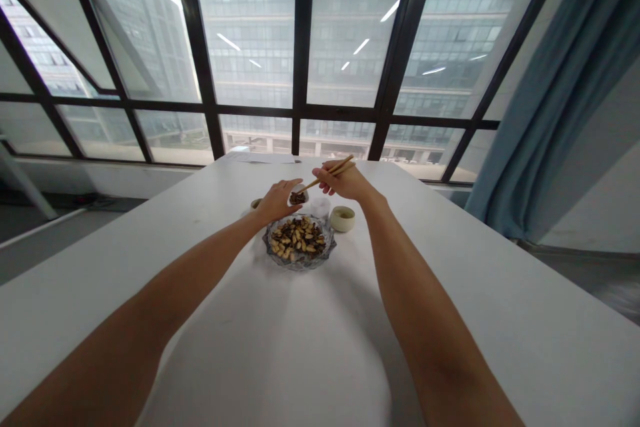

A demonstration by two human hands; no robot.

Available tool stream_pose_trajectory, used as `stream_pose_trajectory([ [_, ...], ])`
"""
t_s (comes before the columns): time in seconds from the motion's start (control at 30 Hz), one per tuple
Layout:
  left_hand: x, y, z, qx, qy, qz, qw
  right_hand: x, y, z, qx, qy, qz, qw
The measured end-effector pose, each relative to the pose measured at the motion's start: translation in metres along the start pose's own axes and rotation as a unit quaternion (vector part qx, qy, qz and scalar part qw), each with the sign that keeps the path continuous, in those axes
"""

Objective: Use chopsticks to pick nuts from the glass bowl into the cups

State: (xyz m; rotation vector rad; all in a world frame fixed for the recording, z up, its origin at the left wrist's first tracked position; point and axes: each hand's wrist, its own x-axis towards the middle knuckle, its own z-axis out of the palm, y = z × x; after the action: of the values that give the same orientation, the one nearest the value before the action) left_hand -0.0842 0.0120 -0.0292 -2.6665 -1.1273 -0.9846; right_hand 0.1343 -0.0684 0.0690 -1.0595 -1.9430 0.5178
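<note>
My right hand (343,180) is closed around a pair of wooden chopsticks (325,177), whose tips point down to the left into a small white cup (307,197). Dark brown pieces (298,198) lie in that cup. My left hand (280,201) grips the cup from its left side, thumb on the near side and fingers on the far side. Closer to me stands a clear glass dish (299,263) with a jagged rim. It holds a heap of pale tan oval pieces (295,233) mixed with dark ones, perhaps seeds or nuts.
A pale green cup (343,219) stands right of the dish, beside a clear cup (320,207). Another greenish cup (256,203) is partly hidden behind my left hand. All rest on a white table (300,347). Papers (260,157) lie at its far end, near the windows; a blue curtain (545,113) hangs right.
</note>
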Motion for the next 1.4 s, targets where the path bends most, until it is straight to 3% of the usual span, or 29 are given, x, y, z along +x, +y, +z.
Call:
stream_pose_trajectory([
  [0.13, 0.002, -0.001, 0.004, 0.016, -0.011, -0.035, 0.999, -0.001, -0.002, -0.003, -0.021, 0.005, 0.005, 1.0],
  [0.27, 0.006, -0.008, 0.013, 0.023, -0.046, -0.119, 0.992, -0.007, -0.014, -0.018, -0.011, 0.015, 0.012, 1.0],
  [0.47, 0.012, -0.016, 0.017, 0.012, -0.087, -0.204, 0.975, -0.011, -0.017, -0.019, 0.011, -0.109, 0.08, 0.991],
  [0.6, 0.003, -0.023, 0.011, 0.008, -0.06, -0.165, 0.984, -0.006, -0.007, -0.004, 0.017, -0.129, 0.085, 0.988],
  [0.77, -0.032, -0.038, 0.001, 0.047, 0.002, -0.146, 0.988, -0.008, -0.014, 0.001, -0.019, -0.174, 0.121, 0.977],
  [0.9, -0.059, -0.049, 0.004, 0.041, 0.063, -0.183, 0.98, -0.015, -0.028, -0.01, -0.048, -0.197, 0.158, 0.966],
  [1.03, -0.07, -0.053, 0.013, -0.038, 0.097, -0.244, 0.964, -0.019, -0.036, -0.023, -0.065, -0.204, 0.184, 0.959],
  [1.23, -0.069, -0.047, 0.016, -0.11, 0.085, -0.321, 0.937, -0.019, -0.036, -0.02, -0.064, -0.23, 0.193, 0.952],
  [1.4, -0.069, -0.04, 0.013, -0.11, 0.08, -0.328, 0.935, -0.015, -0.035, -0.008, -0.052, -0.216, 0.171, 0.96],
])
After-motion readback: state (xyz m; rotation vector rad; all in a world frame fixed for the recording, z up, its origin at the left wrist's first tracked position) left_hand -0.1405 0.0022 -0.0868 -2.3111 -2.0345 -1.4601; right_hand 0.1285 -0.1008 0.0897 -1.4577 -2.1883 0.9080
